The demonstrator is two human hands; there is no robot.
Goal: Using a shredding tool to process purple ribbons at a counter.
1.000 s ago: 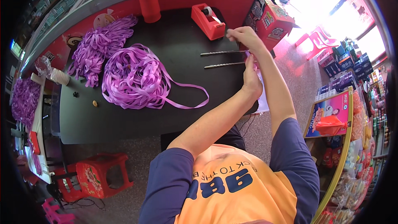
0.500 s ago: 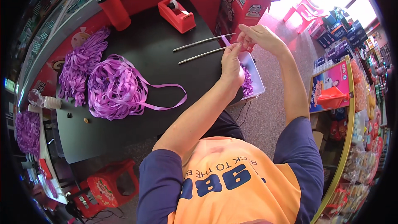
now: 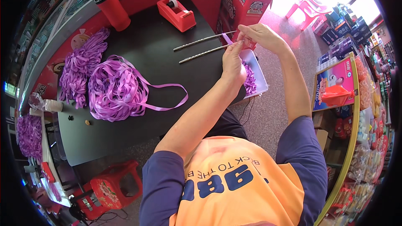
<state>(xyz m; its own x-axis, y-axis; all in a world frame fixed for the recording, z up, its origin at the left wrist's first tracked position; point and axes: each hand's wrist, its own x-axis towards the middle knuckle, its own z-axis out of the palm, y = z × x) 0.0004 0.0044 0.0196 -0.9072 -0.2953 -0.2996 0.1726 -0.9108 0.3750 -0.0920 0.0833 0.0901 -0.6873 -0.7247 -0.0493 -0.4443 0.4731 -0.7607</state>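
Two spiral-fluted steel rods (image 3: pixel 199 41), like long drill bits, lie side by side and reach past the right side of the black table. A short strip of purple ribbon (image 3: pixel 227 38) spans the gap between them. My left hand (image 3: pixel 233 62) is closed in a pinch at the nearer rod, where the ribbon runs into its fingertips. Fingers bent and pressed together, my right hand (image 3: pixel 264 37) meets the left fingertips from the right; what it pinches is hidden. Below the hands, a white bin (image 3: pixel 261 84) holds many small purple ribbon pieces (image 3: pixel 250 77).
On the black table (image 3: pixel 167 25) lie a loose heap of purple ribbon (image 3: pixel 117 90) with a trailing loop and a second bundle (image 3: pixel 83 65). A red tape dispenser (image 3: pixel 178 14) and a red tumbler (image 3: pixel 113 10) stand farther back. A red stool (image 3: pixel 113 186) is at lower left.
Both hands stay at the rods and shift only slightly, the fingertips still together. The view has turned a little; the ribbon heaps stay where they were.
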